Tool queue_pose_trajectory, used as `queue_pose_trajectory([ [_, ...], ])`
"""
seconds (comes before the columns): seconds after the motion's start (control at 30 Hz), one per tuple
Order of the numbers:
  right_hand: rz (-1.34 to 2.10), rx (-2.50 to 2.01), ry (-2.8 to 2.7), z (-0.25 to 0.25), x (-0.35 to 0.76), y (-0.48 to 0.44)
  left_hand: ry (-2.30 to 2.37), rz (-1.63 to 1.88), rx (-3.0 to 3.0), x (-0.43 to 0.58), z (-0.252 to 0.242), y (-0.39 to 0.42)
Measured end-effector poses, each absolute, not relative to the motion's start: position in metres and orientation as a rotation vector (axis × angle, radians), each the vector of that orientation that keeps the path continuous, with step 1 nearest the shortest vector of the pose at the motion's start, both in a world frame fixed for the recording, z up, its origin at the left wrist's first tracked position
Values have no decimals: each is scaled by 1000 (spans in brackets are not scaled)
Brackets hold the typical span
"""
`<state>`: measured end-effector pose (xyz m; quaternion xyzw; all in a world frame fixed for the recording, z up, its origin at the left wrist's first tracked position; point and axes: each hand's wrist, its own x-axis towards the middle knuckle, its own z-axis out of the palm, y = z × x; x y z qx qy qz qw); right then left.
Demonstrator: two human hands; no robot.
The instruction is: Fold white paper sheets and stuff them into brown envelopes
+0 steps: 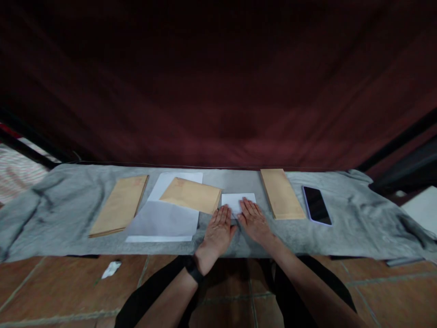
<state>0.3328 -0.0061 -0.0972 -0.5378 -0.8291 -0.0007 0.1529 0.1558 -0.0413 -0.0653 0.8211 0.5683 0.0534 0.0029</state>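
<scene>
A small folded white paper [235, 200] lies on the grey cloth [61, 205] covering a low table. My left hand [218, 230] rests flat and open, fingers stretched out, its fingertips at the paper's near left edge. My right hand [254, 219] also lies flat and open, its fingers pressing on the paper's near right part. Just left of my hands, a brown envelope [191, 195] rests tilted on top of a stack of white sheets [164, 221].
A pile of brown envelopes [120, 205] lies at the left, another brown envelope pile [282, 193] to the right of my hands. A dark phone [317, 205] lies beyond it. A dark red curtain [218, 91] hangs behind. A paper scrap [111, 269] lies on the tiled floor.
</scene>
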Motion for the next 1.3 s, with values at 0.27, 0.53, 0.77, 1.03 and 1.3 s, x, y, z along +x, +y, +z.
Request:
queue_pose_trajectory([
  [0.27, -101, -1629, -2342, -102, 336, -3, 1770, 384, 2627, 143, -28, -27],
  [0.53, -104, -1685, -2365, -97, 333, -3, 2607, 11, 1720, 76, -12, -21],
  [0.77, -81, -1680, -2358, -97, 332, -1, 2699, 120, 1853, 29, -6, -19],
  [1.03, -113, -1701, -2370, -96, 329, -2, 2793, 246, 1644, -65, -35, 18],
  [1.3, -118, -1697, -2357, -98, 326, -2, 2651, 96, 1665, -108, -28, 44],
])
